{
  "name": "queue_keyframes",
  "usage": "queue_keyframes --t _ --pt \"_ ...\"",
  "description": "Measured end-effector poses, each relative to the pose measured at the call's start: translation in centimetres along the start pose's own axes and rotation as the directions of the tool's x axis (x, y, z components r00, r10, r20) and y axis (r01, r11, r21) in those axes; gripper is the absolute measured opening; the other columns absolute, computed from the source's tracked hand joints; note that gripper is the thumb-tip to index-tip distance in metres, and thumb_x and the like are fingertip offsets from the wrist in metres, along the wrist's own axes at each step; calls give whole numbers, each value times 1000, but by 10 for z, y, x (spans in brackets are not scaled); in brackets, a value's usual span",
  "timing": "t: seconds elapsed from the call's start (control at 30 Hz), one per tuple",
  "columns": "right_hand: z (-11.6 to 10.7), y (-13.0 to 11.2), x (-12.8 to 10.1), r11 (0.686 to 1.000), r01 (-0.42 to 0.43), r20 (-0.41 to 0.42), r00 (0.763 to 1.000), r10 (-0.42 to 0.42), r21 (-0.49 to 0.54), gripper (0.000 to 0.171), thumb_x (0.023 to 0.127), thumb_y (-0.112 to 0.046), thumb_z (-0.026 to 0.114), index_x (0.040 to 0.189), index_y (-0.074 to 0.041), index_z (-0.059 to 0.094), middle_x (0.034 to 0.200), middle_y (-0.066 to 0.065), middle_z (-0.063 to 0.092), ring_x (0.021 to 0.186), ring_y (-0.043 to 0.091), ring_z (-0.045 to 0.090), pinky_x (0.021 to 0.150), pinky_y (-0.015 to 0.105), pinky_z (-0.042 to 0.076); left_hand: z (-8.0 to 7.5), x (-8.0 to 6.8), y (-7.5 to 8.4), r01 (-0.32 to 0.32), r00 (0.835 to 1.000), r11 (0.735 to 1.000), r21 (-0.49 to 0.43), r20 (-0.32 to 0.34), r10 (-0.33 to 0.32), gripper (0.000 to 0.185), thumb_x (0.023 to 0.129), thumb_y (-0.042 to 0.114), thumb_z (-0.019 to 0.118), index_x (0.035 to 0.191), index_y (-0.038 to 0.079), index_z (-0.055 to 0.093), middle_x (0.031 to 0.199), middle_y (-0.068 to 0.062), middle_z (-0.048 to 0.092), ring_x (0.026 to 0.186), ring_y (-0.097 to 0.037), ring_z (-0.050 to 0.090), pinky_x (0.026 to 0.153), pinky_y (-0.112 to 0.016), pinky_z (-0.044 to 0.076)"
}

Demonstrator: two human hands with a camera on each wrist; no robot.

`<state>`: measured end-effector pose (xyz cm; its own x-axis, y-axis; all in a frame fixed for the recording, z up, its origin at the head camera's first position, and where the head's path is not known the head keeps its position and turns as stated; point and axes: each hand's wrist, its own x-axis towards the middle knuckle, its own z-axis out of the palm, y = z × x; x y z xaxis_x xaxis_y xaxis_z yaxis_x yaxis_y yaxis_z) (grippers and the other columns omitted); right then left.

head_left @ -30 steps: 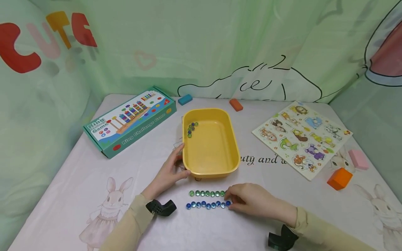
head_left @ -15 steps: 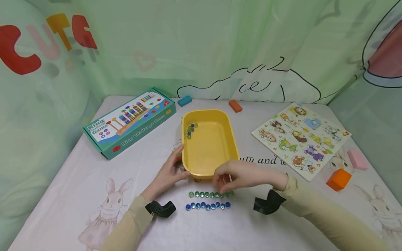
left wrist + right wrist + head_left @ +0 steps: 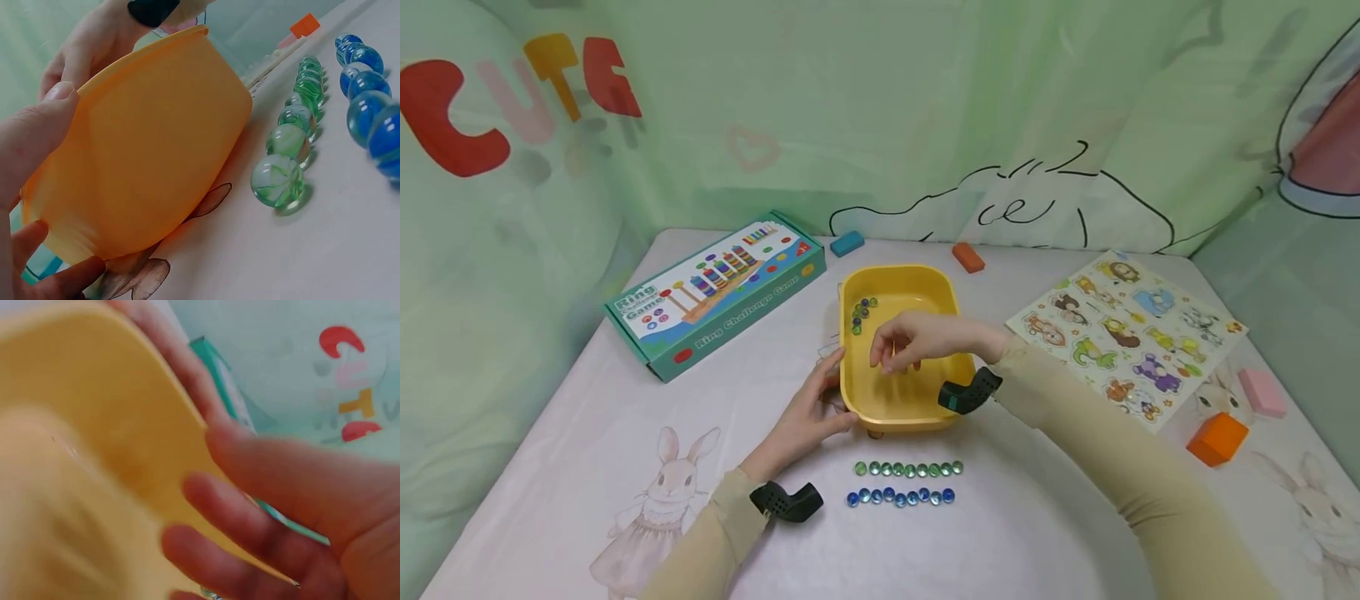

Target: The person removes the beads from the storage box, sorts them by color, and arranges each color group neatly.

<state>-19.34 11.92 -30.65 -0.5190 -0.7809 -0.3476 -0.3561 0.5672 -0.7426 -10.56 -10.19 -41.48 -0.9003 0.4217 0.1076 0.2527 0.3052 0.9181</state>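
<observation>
A yellow plastic tray (image 3: pixel 902 392) stands mid-table, with several green and blue marbles (image 3: pixel 862 315) in its far left corner. My left hand (image 3: pixel 805 417) holds the tray's near left corner, thumb (image 3: pixel 47 119) at the rim and fingers (image 3: pixel 69 278) against the lower wall. Over the tray's inside hovers my right hand (image 3: pixel 917 340), its fingers loosely bent and nothing seen between them; the right wrist view is blurred. In front of the tray lie a row of green marbles (image 3: pixel 910 471) and, nearer, a row of blue marbles (image 3: pixel 901 499). Neither hand touches these rows.
A green Ring Challenge Game box (image 3: pixel 722 292) lies at the back left. Behind the tray are a blue block (image 3: pixel 847 243) and a red-orange block (image 3: pixel 967 257). To the right sit an animal puzzle board (image 3: pixel 1120 325), an orange block (image 3: pixel 1218 439) and a pink block (image 3: pixel 1262 392).
My right hand has gone from the near right end of the marble rows, across the green row, up to above the tray. The left hand stays at the tray's corner.
</observation>
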Motion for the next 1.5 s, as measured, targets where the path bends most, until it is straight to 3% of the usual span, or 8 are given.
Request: queue_keyframes --t 0.1,0.27,0.4,0.57,0.83,1.0,1.23,1.5 --pt "-3 6 14 998 -67 -110 992 66 -4 19 87 -12 63 103 -1 62 83 3 58 70 25 55 61 28 49 0 1 -1 -13 1000 1000 -7 5 14 87 82 35 69 149 25 14 143 -6 39 126 -25 44 109 -55 21" --pt "-4 15 33 984 -175 -271 950 157 -42 20 86 -14 64 102 -3 62 81 5 58 66 21 54 58 26 48 0 2 -1 -37 999 999 -2 8 37 87 82 37 68 149 24 14 143 -7 39 124 -24 45 109 -54 23" --pt "-3 19 49 951 -297 -329 910 252 -92 22 85 -16 66 104 -6 63 87 7 62 68 17 54 59 23 48 -2 1 4 -35 999 999 -1 7 35 87 83 36 68 149 22 14 143 -7 38 125 -25 45 109 -53 23" --pt "1 19 65 903 -391 -357 881 311 -177 22 85 -18 66 106 -9 64 100 8 64 83 19 56 75 26 49 -1 1 -2 -36 999 999 -1 6 36 87 82 36 68 149 23 14 144 -5 38 125 -23 44 110 -53 21" --pt "10 14 78 871 -381 -392 886 249 -308 19 85 -19 67 101 -9 67 99 5 65 86 19 55 83 30 47 0 2 -2 4 1000 1000 -9 16 -4 88 82 19 69 149 21 13 148 -10 31 127 -29 41 111 -54 18" --pt "10 11 76 859 -365 -359 904 233 -360 16 83 -20 69 95 -10 67 94 4 64 83 18 54 79 29 47 -1 2 -1 2 1000 1000 3 18 -2 86 83 22 69 149 22 14 147 -7 32 126 -25 43 111 -53 19" --pt "8 6 58 862 -332 -231 938 258 -384 17 81 -24 72 90 -10 69 90 3 66 79 15 54 74 25 47 0 1 -2 -16 1000 1000 16 4 15 87 82 37 68 149 25 14 140 -4 41 124 -21 45 110 -52 22" --pt "11 -9 28 884 -303 -245 943 224 -356 13 81 -21 71 85 -9 67 85 3 63 75 15 52 67 23 44 -1 0 -1 -15 1000 1000 8 5 15 88 82 41 67 149 26 13 142 -6 40 126 -24 43 110 -54 21"
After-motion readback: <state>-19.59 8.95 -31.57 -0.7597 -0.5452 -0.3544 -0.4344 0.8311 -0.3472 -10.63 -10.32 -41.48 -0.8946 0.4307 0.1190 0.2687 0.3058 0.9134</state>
